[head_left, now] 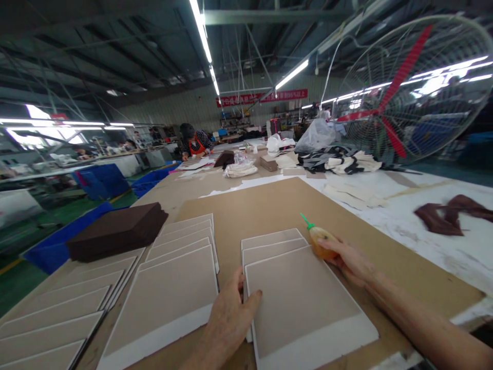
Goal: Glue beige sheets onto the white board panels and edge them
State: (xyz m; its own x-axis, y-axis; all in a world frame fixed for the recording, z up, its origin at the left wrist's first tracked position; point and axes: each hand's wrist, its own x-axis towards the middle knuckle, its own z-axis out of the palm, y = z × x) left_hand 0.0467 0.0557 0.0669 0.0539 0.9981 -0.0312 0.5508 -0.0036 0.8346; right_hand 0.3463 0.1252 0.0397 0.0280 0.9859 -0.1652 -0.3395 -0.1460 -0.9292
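Glue bottle (322,241) in closed right-hand fingers (339,252), left fingers (252,300) flat on card sheet (304,298), cardboard-covered factory table (269,205).

Two bare forearms, no sleeves; left hand (230,318) and right hand (352,261) ungloved, ringless.

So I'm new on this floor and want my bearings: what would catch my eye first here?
Probably the big fan with red blades at the upper right. On the brown board up front, the left hand rests on the edge of a stack of tan sheets, while the right hand grips an orange bottle with a green tip. A dark brown stack sits left.
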